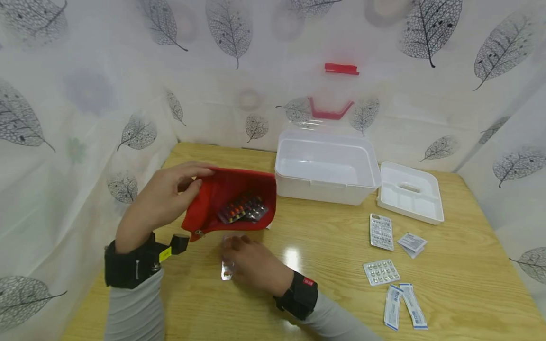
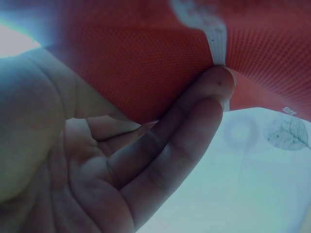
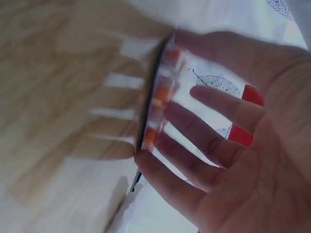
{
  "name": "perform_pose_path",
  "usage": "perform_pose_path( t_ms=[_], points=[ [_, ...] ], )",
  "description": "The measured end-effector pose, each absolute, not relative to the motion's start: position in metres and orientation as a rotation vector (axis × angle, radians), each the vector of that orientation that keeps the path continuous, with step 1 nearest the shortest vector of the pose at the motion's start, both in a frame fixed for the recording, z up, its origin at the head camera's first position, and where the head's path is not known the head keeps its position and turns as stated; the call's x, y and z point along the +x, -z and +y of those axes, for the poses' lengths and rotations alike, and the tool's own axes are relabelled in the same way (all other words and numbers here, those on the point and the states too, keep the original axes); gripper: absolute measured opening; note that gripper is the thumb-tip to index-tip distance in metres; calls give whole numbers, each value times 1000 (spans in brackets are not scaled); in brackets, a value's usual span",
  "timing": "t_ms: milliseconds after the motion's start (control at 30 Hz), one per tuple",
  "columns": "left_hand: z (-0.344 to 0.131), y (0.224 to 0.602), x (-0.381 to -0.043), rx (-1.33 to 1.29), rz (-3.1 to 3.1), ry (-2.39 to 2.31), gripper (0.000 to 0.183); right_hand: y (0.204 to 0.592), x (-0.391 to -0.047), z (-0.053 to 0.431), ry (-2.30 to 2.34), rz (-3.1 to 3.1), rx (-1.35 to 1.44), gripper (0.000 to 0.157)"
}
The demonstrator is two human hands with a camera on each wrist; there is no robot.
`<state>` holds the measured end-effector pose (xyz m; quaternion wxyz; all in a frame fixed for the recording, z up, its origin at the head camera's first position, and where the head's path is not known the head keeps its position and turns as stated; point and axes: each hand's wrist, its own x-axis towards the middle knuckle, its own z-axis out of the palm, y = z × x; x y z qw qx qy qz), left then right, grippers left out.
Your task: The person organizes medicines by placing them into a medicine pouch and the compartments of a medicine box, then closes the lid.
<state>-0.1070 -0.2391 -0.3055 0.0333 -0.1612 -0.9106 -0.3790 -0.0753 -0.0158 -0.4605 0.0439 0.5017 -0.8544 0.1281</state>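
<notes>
A red fabric pouch (image 1: 232,227) is tilted with its mouth facing me, and blister packs (image 1: 243,208) with orange and dark pills lie inside. My left hand (image 1: 170,194) grips the pouch at its left edge; in the left wrist view, fingers (image 2: 194,131) press against the red cloth by a white strip. Below the pouch, my right hand (image 1: 256,263) holds a blister pack of orange capsules (image 3: 160,94) close over the table. Its thumb is at one end and its fingertips lie along the capsule side. In the head view the hand hides much of this pack.
A white box (image 1: 328,189) with a clear raised lid and red handle (image 1: 332,115) stands at the back. Right of it lies a white compartment tray (image 1: 415,208). Nearer are silver blister packs (image 1: 381,232), small packets (image 1: 412,244) and blue-white sachets (image 1: 392,308).
</notes>
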Motion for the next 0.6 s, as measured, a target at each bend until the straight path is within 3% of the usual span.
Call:
perform_pose_path(
  t_ms=[100, 167, 333, 600],
  points=[
    [-240, 305, -107, -478, -2804, 1173, 34, 458, -74, -15, -341, -2684, 1533, 57],
    [-241, 304, -107, -475, -2811, 1169, 34, 457, -73, -15, -305, -2734, 1531, 60],
    [-243, 304, -106, -492, -2823, 1161, 35, 453, -69, -14, -352, -2791, 1474, 19],
    [-245, 305, -106, -507, -2824, 1191, 35, 453, -69, -19, -366, -2810, 1418, 22]
  ],
)
